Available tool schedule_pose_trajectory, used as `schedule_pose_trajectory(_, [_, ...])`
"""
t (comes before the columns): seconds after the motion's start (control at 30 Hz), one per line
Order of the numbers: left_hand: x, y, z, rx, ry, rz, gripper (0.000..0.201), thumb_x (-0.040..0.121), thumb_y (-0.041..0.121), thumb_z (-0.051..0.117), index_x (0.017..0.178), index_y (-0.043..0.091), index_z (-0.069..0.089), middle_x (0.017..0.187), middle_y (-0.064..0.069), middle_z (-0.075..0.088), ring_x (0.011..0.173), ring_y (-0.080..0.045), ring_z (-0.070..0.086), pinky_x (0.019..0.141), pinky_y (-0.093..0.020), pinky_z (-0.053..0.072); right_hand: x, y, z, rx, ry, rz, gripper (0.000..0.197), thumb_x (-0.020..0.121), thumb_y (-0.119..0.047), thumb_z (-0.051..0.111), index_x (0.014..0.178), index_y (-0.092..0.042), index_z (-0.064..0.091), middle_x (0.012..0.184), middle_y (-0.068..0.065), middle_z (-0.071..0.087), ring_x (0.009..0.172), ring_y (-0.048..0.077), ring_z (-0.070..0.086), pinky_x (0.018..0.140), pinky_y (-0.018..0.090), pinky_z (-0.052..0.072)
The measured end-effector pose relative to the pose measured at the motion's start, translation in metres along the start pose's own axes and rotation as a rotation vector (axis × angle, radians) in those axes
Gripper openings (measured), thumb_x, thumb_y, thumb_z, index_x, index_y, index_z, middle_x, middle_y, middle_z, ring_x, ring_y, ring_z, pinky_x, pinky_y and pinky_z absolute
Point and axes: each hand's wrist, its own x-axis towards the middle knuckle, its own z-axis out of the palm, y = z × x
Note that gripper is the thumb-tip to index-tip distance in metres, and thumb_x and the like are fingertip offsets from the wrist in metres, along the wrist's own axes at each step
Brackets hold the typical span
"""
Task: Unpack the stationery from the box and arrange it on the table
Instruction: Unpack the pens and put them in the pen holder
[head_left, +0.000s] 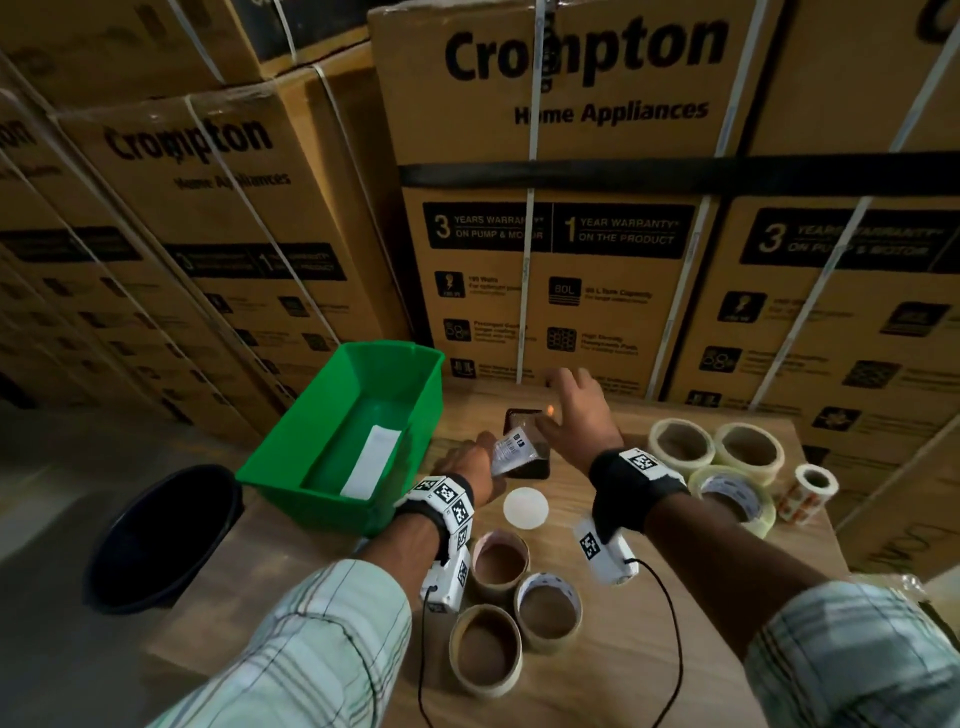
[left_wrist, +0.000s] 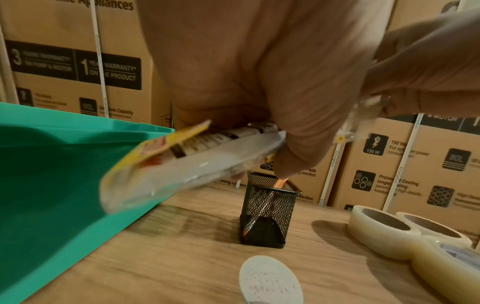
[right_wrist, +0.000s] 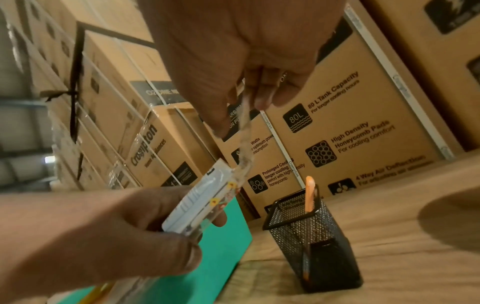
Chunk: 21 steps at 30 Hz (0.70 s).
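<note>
My left hand (head_left: 475, 457) grips a clear plastic stationery packet (head_left: 511, 449) with a white and yellow printed card, held just above the table beside the green box (head_left: 311, 512). My right hand (head_left: 563, 410) pinches the packet's clear top flap (right_wrist: 244, 131) between thumb and fingers. Below both hands stands a black mesh pen holder (left_wrist: 267, 216) with one orange pencil (right_wrist: 309, 191) leaning inside. In the left wrist view the packet (left_wrist: 187, 164) tilts down to the left. A white paper slip (head_left: 371, 460) lies on the box floor.
Tape rolls sit at the right (head_left: 680, 441) and near me (head_left: 498, 566), with a small sticker roll (head_left: 810, 491) and a white disc (head_left: 525, 508). Stacked cartons (head_left: 561, 260) wall the table's far side. A dark bin (head_left: 161, 535) stands on the floor at left.
</note>
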Motion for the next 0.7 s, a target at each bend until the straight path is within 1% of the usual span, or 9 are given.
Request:
schedule_pose_trajectory(0.1, [0.008,-0.003,0.003,0.022,-0.045,-0.004,0.049,0.080,0.032,0.066,0.121,0.017,0.043,0.119,-0.013,0.059,0.109,-0.035,0.058,0.091,-0.043,0.049,-0.002,-0.007,-0.002,-0.103,0.063,-0.139,0.034,0.079,-0.018,0.067,0.111,-0.014,0.054,0.100,0.007,0.055,0.090,0.024,0.052,0.074,0.036,0.048])
schedule_pose_trajectory(0.17, [0.013,-0.002,0.006,0.024,-0.094,-0.010,0.051,0.080,0.033,0.064,0.122,0.018,0.041,0.123,-0.012,0.057,0.113,-0.035,0.057,0.094,-0.043,0.048,-0.005,-0.017,-0.004,-0.100,0.004,-0.211,0.013,0.082,-0.013,0.060,0.095,-0.013,0.058,0.089,0.006,0.058,0.078,0.024,0.055,0.064,0.036,0.049])
schedule_pose_trajectory(0.2, [0.015,0.000,0.006,0.026,-0.111,-0.002,0.052,0.080,0.033,0.064,0.124,0.018,0.041,0.124,-0.013,0.057,0.114,-0.034,0.057,0.094,-0.042,0.048,-0.007,-0.020,-0.002,-0.110,-0.039,-0.223,0.008,0.084,-0.011,0.056,0.092,-0.012,0.059,0.086,0.007,0.060,0.074,0.027,0.057,0.059,0.034,0.047])
schedule_pose_trajectory(0.27, [0.017,-0.001,0.008,0.037,-0.111,0.023,0.052,0.080,0.033,0.064,0.125,0.018,0.042,0.124,-0.012,0.057,0.114,-0.034,0.057,0.092,-0.040,0.049,-0.012,-0.022,0.005,-0.140,-0.103,-0.152,0.012,0.087,-0.008,0.051,0.094,-0.009,0.061,0.088,0.012,0.062,0.073,0.033,0.060,0.058,0.031,0.043])
schedule_pose_trajectory(0.3, [0.018,-0.002,0.008,0.039,-0.100,0.037,0.051,0.080,0.033,0.065,0.124,0.018,0.042,0.122,-0.012,0.058,0.112,-0.034,0.058,0.090,-0.040,0.049,-0.015,-0.021,0.009,-0.159,-0.122,-0.081,0.016,0.087,-0.006,0.050,0.098,-0.008,0.061,0.092,0.015,0.062,0.075,0.034,0.061,0.060,0.033,0.045])
schedule_pose_trajectory(0.37, [0.017,-0.005,0.010,0.054,-0.085,0.078,0.050,0.079,0.032,0.066,0.122,0.017,0.044,0.119,-0.012,0.060,0.108,-0.035,0.059,0.089,-0.041,0.051,-0.021,-0.017,0.014,-0.180,-0.147,0.049,0.024,0.087,-0.006,0.049,0.108,-0.008,0.059,0.098,0.017,0.060,0.082,0.036,0.062,0.068,0.038,0.051])
schedule_pose_trajectory(0.43, [0.016,-0.006,0.010,0.100,-0.088,0.121,0.049,0.079,0.029,0.068,0.121,0.016,0.045,0.118,-0.012,0.061,0.109,-0.034,0.059,0.091,-0.041,0.050,-0.027,-0.013,0.019,-0.173,-0.186,0.136,0.028,0.088,-0.009,0.049,0.115,-0.008,0.057,0.102,0.018,0.061,0.089,0.037,0.062,0.075,0.039,0.052])
schedule_pose_trajectory(0.6, [0.014,0.002,0.006,0.324,-0.068,0.200,0.046,0.080,0.023,0.066,0.121,0.018,0.045,0.124,-0.010,0.058,0.119,-0.033,0.053,0.099,-0.044,0.038,-0.044,-0.006,0.036,-0.069,-0.270,0.308,0.026,0.087,-0.011,0.054,0.113,-0.011,0.058,0.106,0.012,0.067,0.095,0.029,0.064,0.082,0.038,0.054])
schedule_pose_trajectory(0.7, [0.011,0.007,0.002,0.445,-0.023,0.272,0.045,0.082,0.017,0.062,0.124,0.019,0.045,0.126,-0.010,0.058,0.120,-0.032,0.051,0.099,-0.043,0.037,-0.051,-0.004,0.045,0.014,-0.283,0.374,0.030,0.085,-0.011,0.057,0.115,-0.011,0.057,0.107,0.012,0.067,0.097,0.030,0.063,0.078,0.032,0.050])
